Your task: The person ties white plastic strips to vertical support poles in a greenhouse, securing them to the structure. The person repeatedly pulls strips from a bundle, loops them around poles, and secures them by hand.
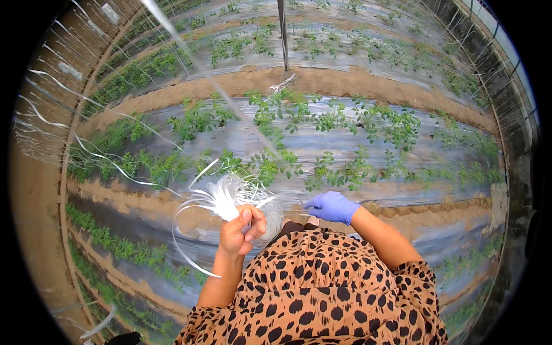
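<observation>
My bare left hand (242, 230) is closed around a bundle of white plastic twine strips (222, 200). Loose ends fan out above the fist, and one long strip curls down past the wrist. Just behind that hand hangs a tangled mass of pale twine (271, 215), partly covered by my fingers. My right hand (332, 208), in a purple-blue glove, is held out in front of my waist. Its fingers point left, slightly apart, with nothing visible between them. Beyond both hands grows a row of young leafy plants (355, 166), possibly tomato.
Plastic mulch film (336, 140) covers the beds, with bare soil paths (358, 82) between them. A blurred white string (215, 84) slants across the view. A dark post (283, 36) stands ahead. Many white strings (47, 116) hang at left; a low wall (515, 172) runs along the right.
</observation>
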Motion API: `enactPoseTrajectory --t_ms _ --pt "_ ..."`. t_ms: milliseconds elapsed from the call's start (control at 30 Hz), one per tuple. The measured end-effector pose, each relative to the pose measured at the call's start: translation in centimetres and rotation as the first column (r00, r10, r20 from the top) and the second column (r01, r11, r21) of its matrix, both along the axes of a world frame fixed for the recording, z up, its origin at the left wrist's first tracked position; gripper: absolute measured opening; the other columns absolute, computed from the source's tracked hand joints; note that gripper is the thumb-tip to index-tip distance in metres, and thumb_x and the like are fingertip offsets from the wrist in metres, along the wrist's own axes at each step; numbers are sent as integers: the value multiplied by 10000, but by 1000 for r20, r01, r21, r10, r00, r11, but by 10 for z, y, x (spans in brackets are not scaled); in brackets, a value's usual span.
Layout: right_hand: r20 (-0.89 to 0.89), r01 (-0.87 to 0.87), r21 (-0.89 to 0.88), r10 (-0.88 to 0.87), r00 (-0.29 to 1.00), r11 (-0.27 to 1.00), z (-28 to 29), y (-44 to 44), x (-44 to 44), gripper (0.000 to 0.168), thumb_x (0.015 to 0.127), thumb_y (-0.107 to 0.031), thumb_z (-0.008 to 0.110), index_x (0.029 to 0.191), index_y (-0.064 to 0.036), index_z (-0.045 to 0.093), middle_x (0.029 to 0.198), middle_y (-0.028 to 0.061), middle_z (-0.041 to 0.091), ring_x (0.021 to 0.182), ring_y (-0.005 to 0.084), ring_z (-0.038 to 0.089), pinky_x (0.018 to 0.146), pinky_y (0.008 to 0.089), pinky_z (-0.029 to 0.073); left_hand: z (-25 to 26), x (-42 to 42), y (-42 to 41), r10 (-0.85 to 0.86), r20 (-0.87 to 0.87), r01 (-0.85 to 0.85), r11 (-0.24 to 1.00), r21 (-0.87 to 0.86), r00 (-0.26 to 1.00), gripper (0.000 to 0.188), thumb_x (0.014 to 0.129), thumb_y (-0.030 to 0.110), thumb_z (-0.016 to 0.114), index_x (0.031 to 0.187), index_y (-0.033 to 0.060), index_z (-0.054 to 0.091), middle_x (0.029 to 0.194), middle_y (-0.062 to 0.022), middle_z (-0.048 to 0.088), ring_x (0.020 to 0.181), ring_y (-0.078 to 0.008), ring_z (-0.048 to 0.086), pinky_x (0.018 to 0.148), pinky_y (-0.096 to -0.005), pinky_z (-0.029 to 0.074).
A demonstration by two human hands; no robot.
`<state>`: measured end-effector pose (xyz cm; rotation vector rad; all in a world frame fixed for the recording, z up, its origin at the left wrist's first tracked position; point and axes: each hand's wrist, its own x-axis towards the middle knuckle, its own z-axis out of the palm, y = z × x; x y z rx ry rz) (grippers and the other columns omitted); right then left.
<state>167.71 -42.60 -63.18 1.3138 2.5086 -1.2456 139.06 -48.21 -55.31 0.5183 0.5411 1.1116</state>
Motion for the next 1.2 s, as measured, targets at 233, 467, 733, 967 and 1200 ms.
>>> enactPoseTrajectory --t_ms 233,467,733,967,1200 --pt "-138 788 -454 -907 398 415 -89 -6 109 338 974 -311 561 1070 -6 674 837 79 694 657 142 627 631 289 519 -18 -11 -35 86 26 -79 978 -192 996 306 998 278 532 946 -9 623 744 -145 636 439 -70 349 450 -235 272" --pt "62 671 -737 -996 -59 -85 -184 -5 270 341 1010 -376 442 1025 -91 628 885 50 699 775 172 652 685 396 520 19 -8 -119 162 174 -171 984 39 971 280 994 243 518 899 6 633 719 -156 643 418 -62 368 424 -225 288" --pt "282 745 -606 -951 -125 -278 -268 -39 465 420 932 -540 540 981 -125 587 823 40 657 729 207 625 663 443 478 54 145 -196 85 420 -277 864 420 903 292 1030 229 490 892 -1 605 753 -182 682 383 -113 457 338 -253 312" --pt "547 941 -288 -777 312 175 -285 -29 532 631 851 -573 637 1168 -29 590 1058 134 680 757 295 646 638 447 485 77 242 -257 251 464 -467 766 441 850 289 1046 222 454 964 -18 594 807 -186 683 412 -83 465 358 -216 329" --pt "-206 119 -322 -192 960 939 -169 19 269 440 890 -357 653 1156 -6 648 1123 171 674 1010 265 640 899 353 483 102 260 -222 -14 469 -310 734 604 883 285 1024 239 488 1017 -4 638 900 -182 704 494 -140 512 430 -280 392"
